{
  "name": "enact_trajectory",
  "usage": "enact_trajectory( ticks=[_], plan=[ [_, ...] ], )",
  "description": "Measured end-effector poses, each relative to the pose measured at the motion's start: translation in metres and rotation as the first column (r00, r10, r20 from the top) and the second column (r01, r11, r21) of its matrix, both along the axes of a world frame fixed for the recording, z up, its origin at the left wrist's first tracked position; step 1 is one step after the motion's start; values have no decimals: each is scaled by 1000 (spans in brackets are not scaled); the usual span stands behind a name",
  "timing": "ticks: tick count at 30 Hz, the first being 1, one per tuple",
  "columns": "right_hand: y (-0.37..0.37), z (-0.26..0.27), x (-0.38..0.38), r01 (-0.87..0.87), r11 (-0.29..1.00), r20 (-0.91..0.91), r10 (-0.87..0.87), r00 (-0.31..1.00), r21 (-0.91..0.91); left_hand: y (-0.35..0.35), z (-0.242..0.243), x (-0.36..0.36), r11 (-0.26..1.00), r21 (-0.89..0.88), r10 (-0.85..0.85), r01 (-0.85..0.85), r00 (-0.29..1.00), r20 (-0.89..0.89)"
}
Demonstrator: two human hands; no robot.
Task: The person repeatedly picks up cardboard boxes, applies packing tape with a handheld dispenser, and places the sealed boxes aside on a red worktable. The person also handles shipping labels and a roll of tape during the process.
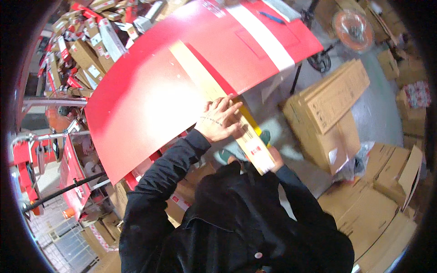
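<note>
A long, narrow cardboard box (193, 70) lies slantwise with its far part on a red tabletop (136, 136) and its near end past the edge, close to my body. My left hand (218, 119) rests palm down on the middle of the box, fingers spread across its top. At the near end, my right hand (277, 159) grips the box from its right side; its fingers are mostly hidden behind the box. A white label with red print (256, 150) is on the box's near part.
Beyond the tabletop's left edge is a heap of parcels (88, 47). A blue pen-like item (272, 17) lies near a white stripe (259, 30) on the tabletop. Large cartons (317, 129) stand to the right, with flattened cardboard (362, 208) nearer. A fan (353, 30) stands behind.
</note>
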State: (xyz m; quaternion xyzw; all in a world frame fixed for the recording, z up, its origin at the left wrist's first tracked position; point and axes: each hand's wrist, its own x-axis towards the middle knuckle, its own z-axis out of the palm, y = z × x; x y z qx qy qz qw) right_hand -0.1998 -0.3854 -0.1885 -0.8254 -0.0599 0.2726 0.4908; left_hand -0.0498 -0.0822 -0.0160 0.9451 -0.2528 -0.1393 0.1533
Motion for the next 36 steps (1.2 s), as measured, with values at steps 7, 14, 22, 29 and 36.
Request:
enact_trajectory(
  ticks=[7,14,22,29,36],
  plan=[
    [-160,185,-62,-449,794,64,517,854,-410,62,-21,109,893,90,-449,441,881,147],
    [-144,206,-60,184,890,285,-64,956,-416,57,-31,35,884,-364,446,-293,763,468],
    [-30,148,-49,94,968,50,-85,995,-232,78,-84,35,452,120,873,-884,466,146],
    [50,154,-26,-16,999,187,25,982,-48,41,-37,-77,648,-258,718,-717,688,-108],
    [81,141,-47,7,985,207,-42,977,170,27,-16,-176,281,-530,64,-800,566,-822]
  ],
)
